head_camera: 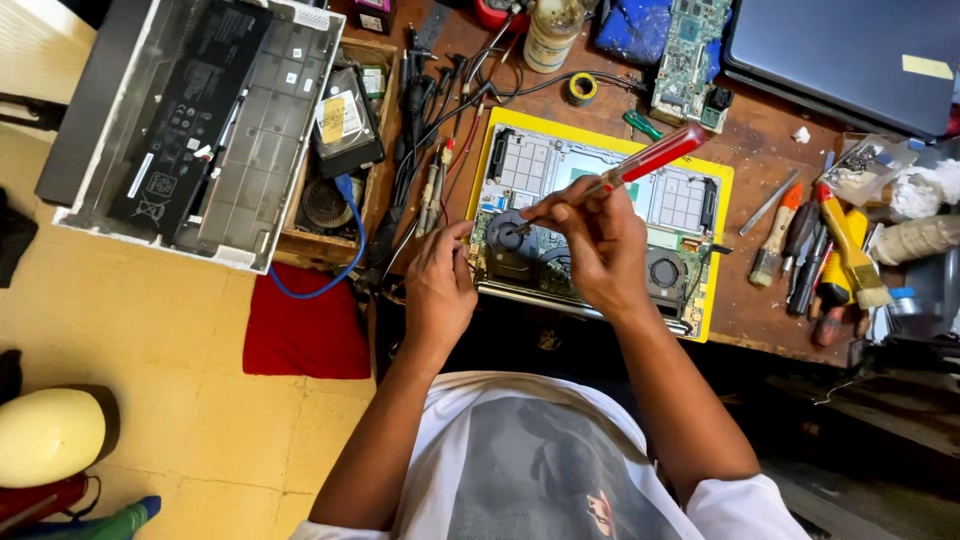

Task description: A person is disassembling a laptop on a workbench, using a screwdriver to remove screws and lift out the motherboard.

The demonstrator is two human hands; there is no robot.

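Note:
An opened yellow-edged laptop (722, 180) lies bottom-up on the wooden workbench, its fans and boards exposed. My right hand (597, 245) grips a red-handled screwdriver (650, 160), whose tip is down on the left fan area (512, 232). My left hand (440, 285) rests at the laptop's left front corner, fingers curled against its edge and holding nothing that I can see.
A white laptop shell (215, 120) lies over a wooden box (340, 190) of parts at left. Cables (430, 110), a tape roll (581, 88), a circuit board (690, 55) and a dark laptop (850, 55) sit behind. Brushes and screwdrivers (830, 250) lie at right. A red cloth (305, 330) lies on the floor.

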